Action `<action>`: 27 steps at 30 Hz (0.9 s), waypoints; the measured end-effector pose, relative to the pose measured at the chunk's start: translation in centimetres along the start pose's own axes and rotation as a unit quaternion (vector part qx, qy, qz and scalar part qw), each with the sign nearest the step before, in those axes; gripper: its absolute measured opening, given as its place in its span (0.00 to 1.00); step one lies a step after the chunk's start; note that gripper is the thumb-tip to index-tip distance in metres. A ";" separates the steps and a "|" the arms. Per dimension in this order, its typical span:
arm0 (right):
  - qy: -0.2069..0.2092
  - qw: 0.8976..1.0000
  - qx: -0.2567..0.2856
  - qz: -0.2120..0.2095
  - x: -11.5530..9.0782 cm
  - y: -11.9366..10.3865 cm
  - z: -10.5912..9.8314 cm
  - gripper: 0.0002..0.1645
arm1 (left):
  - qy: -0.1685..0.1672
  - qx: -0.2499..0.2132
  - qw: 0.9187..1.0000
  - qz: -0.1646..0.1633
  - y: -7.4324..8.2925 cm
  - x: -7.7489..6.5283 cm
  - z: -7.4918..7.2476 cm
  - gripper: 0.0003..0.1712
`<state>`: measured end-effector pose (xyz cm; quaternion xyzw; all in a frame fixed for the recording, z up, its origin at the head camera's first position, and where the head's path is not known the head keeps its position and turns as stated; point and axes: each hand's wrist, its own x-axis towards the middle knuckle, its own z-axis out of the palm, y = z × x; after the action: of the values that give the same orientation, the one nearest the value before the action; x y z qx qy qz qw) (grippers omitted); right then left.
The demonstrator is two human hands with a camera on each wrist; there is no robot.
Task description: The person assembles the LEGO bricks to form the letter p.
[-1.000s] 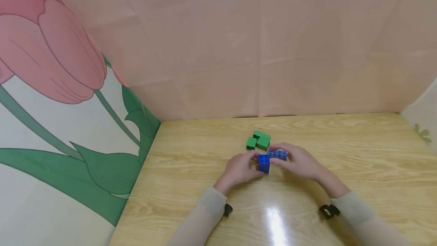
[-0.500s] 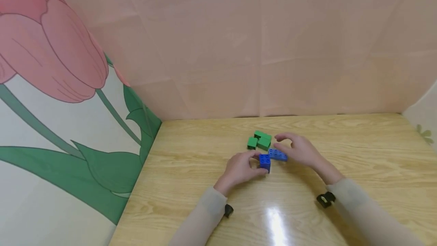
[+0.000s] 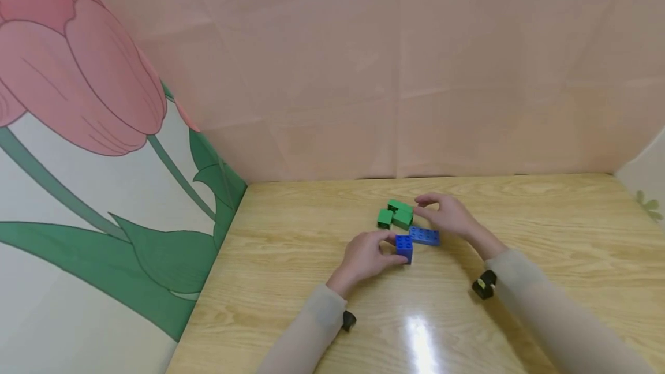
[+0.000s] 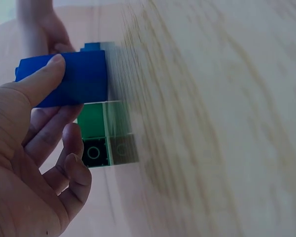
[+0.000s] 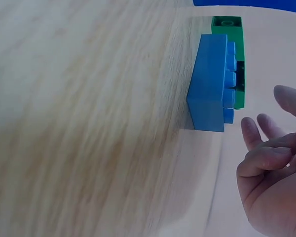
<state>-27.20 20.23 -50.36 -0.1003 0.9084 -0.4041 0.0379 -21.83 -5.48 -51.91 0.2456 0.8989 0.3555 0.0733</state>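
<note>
My head view gives me two hands, two blue blocks and what I count as three green blocks [image 3: 402, 220] on the wooden counter [image 3: 280, 258]. The left hand [image 3: 362, 257] pinches the dark blue block [image 3: 404, 251], upright at its three o'clock with four studs on top. From that block, the light blue block [image 3: 425, 237] lies just beside at two o'clock, the green blocks at twelve. The right hand [image 3: 448, 213] is bent, a narrow gap between thumb and forefinger, fingertips by the green blocks; whether they touch I cannot tell.

My left wrist view shows the thumb across the dark blue block's side and, at five o'clock from it, a green block's hollow face with a ring I cannot make out from the head.

My right wrist view adds the light blue block's studs in profile, green behind at one o'clock; the right hand, at five o'clock, is clear of the light blue block
</note>
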 end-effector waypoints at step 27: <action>-0.060 0.996 0.024 0.053 3.8 1.3 2.0 0.35 | 0.003 -0.011 1.000 -0.001 -0.2 0.1 0.0 0.17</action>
<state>-30.79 18.82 -52.62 -0.0749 0.8986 -0.4163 0.1165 -22.00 -5.51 -52.07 0.2428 0.8953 0.3663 0.0735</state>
